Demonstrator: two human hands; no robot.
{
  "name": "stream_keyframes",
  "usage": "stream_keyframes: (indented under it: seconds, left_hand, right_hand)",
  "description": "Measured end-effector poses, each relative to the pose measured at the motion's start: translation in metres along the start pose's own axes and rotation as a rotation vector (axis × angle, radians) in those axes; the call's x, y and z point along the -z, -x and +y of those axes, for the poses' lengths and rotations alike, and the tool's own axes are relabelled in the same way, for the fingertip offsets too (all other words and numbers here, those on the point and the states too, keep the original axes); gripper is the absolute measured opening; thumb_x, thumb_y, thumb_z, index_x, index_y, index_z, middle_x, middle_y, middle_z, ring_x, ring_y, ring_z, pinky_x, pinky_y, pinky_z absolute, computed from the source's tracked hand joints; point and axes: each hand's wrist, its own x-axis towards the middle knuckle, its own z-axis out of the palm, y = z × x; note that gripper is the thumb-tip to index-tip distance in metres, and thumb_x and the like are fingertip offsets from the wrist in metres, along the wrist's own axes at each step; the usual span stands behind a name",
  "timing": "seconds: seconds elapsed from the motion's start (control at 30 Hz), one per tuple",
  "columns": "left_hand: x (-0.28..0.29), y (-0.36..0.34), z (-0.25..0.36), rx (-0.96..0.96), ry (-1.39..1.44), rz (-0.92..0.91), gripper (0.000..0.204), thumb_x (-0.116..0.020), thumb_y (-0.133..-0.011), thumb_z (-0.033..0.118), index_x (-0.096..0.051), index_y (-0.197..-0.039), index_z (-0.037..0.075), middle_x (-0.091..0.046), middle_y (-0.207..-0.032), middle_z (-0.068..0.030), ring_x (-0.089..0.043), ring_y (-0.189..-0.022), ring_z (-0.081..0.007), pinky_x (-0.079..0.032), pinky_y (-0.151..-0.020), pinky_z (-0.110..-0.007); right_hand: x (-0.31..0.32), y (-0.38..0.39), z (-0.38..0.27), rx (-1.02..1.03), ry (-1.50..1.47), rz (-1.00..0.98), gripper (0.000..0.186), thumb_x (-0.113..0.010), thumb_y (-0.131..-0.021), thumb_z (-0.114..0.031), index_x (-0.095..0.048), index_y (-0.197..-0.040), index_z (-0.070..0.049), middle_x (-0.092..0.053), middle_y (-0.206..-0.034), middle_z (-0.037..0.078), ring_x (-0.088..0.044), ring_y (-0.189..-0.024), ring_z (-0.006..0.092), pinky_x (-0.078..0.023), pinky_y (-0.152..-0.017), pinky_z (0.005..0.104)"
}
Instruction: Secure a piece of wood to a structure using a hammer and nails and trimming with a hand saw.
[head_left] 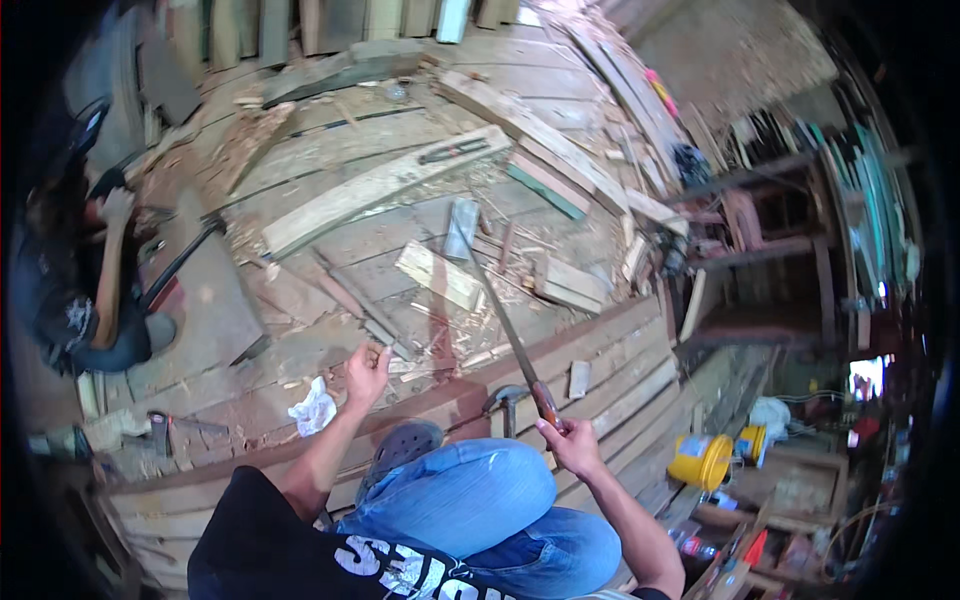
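Note:
My right hand [568, 440] grips the brown wooden handle of a long blade [505, 330], which slants forward so its tip overlaps a grey rectangular block [460, 240]. My left hand [366, 372] is raised with fingers curled; whatever they hold, if anything, is too small to make out. Near it are thin wood strips [355, 310] and a crumpled white cloth [312, 408]. A short pale board [435, 272] lies among shavings beside the blade. A hammer [505, 400] sits by my bent knees, left of the blade's handle.
A co-worker [75, 290] crouches at the left by a wide board [205, 300]. Long timbers [350, 200] lie across the plank floor [370, 150]. A wooden shelf [760, 255] stands at the right, with yellow buckets [700, 460] and clutter below it.

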Motion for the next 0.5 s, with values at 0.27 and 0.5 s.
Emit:
stream_keyframes:
  seconds: [0.27, 0.5]
  left_hand:
    - [0.045, -0.016, 0.012, 0.124, 0.107, 0.199, 0.033, -0.074, -0.080, 0.024, -0.053, -0.066, 0.004, -0.052, -0.049, -0.0016, -0.044, -0.046, -0.0057, -0.035, -0.044, -0.026]
    - [0.092, -0.002, 0.034, 0.188, 0.130, 0.257, 0.037, -0.075, -0.081, 0.027, -0.049, -0.063, 0.007, -0.045, -0.050, 0.0041, -0.037, -0.047, -0.0032, -0.028, -0.044, -0.023]
  right_hand:
    - [-0.019, -0.033, 0.006, 0.119, -0.159, 0.047, 0.037, -0.070, -0.086, -0.029, -0.062, -0.065, 0.000, -0.056, -0.057, 0.001, -0.048, -0.051, 0.0071, -0.039, -0.046, 0.0264]
    - [-0.029, -0.057, 0.031, 0.122, -0.192, 0.229, 0.042, -0.071, -0.085, -0.033, -0.062, -0.064, 0.002, -0.054, -0.052, 0.003, -0.047, -0.048, 0.0082, -0.037, -0.045, 0.0274]
